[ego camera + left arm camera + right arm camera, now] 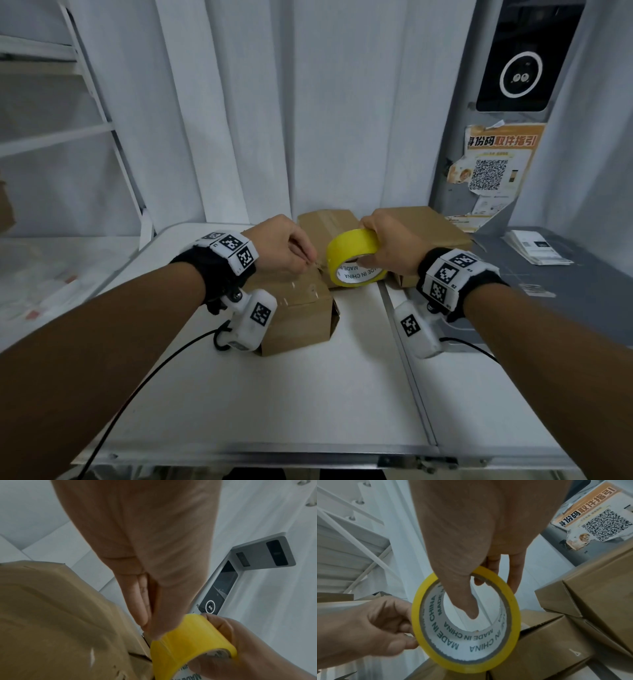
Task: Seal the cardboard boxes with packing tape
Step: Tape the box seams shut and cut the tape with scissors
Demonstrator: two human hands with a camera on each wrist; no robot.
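My right hand (380, 240) grips a yellow roll of packing tape (352, 257), thumb through its white core (467, 628) and fingers over the outer rim. My left hand (284, 248) has curled fingers that pinch at the roll's left edge (157, 639), where the tape's loose end seems to be. Both hands hover above a small cardboard box (298, 315) on the white table; clear tape shows on its top. Two more cardboard boxes (329, 222) (431, 226) sit behind the roll.
The white table (308, 394) has a seam on its right and a metal front edge. A grey mat (582, 274) with a stack of paper slips (534, 246) lies to the right. White curtains, a grey kiosk with a poster (496, 161) and a white shelf frame stand behind.
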